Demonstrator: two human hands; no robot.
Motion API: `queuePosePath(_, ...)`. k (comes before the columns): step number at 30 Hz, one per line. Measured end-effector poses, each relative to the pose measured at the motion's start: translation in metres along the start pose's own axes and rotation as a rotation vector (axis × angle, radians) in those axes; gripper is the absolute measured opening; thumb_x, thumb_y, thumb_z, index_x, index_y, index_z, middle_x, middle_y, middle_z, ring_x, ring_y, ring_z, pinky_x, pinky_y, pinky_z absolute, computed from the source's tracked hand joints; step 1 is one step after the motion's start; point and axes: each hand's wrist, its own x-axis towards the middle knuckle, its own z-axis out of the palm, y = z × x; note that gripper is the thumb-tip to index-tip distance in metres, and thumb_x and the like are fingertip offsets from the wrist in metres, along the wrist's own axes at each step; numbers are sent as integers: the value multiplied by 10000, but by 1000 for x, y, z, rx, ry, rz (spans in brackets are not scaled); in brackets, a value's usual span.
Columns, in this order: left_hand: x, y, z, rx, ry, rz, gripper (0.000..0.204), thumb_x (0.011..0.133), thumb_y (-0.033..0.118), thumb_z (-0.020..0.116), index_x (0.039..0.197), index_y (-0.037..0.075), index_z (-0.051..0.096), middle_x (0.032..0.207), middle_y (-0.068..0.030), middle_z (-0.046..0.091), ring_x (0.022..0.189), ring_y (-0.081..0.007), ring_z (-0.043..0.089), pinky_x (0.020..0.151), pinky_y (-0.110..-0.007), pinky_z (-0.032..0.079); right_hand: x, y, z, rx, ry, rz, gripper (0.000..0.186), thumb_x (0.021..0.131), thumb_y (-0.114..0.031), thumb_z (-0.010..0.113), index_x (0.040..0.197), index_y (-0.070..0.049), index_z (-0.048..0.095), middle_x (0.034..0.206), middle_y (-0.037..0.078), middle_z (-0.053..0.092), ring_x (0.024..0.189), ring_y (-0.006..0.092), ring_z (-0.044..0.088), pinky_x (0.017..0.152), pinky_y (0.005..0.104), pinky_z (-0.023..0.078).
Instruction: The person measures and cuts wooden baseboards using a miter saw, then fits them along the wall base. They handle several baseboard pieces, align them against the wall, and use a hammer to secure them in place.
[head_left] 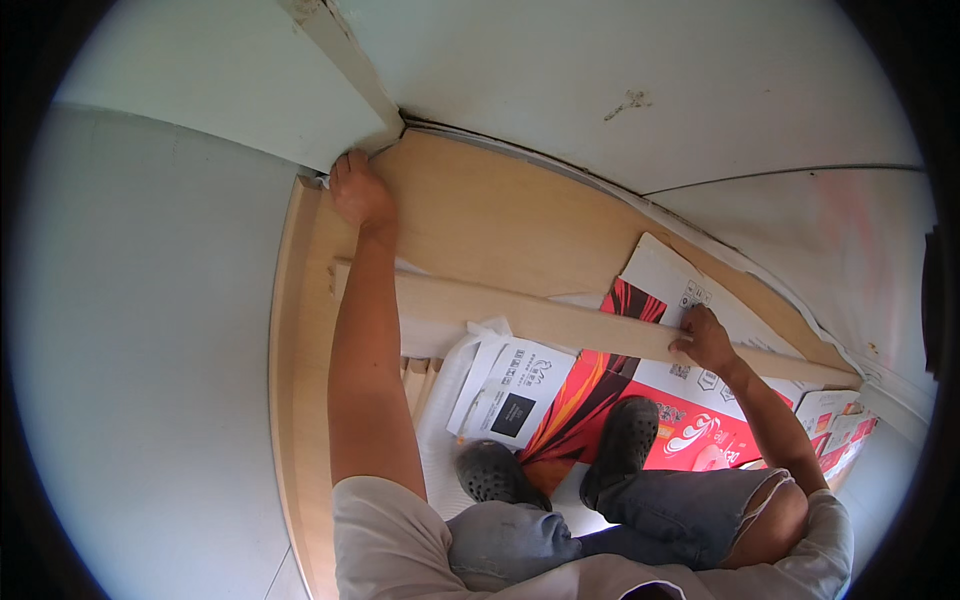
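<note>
My left hand [362,192] reaches far forward to the lower corner of a pale wall panel [250,70], over the end of a light wooden board [470,205]. Its fingers are curled against the panel's bottom edge, and the fingertips are hidden. A scrap of white material shows beside them. My right hand [706,342] is closed on a long wooden plank [560,318] that crosses in front of me, thumb on the near side. Under and beyond that hand lies a red and white printed cardboard sheet [655,385].
A raised wooden edge [290,330] runs along the left, beside a smooth grey surface [150,330]. White wall panels [640,100] stand ahead and to the right. My dark clogs [625,440] rest on the cardboard. Short wooden strips [418,380] lie near my left forearm.
</note>
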Motion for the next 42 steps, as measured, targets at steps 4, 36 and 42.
queuePosePath(4,0,-6,-5,-57,-65,17,108,874,65,609,920,101,700,988,-90,685,995,-315,648,836,-414,544,0,-1,-1,37,-1,9,381,673,-245,874,881,-37,631,985,139,598,981,367,596,845,439,510)
queuePosePath(36,2,-43,-37,-17,-387,-426,290,994,367,575,1030,114,712,981,-200,733,900,-386,716,749,-507,566,6,-2,-15,-39,-85,-102,422,636,-323,894,848,-32,673,870,153,663,849,370,644,766,439,517)
queuePosePath(42,-67,-19,-117,-261,-211,-14,378,914,247,710,1184,-10,649,1236,-214,632,1150,-394,589,965,-499,475,-11,-7,-29,-43,-116,-8,429,688,-311,877,929,-37,650,872,177,703,839,348,681,748,419,514)
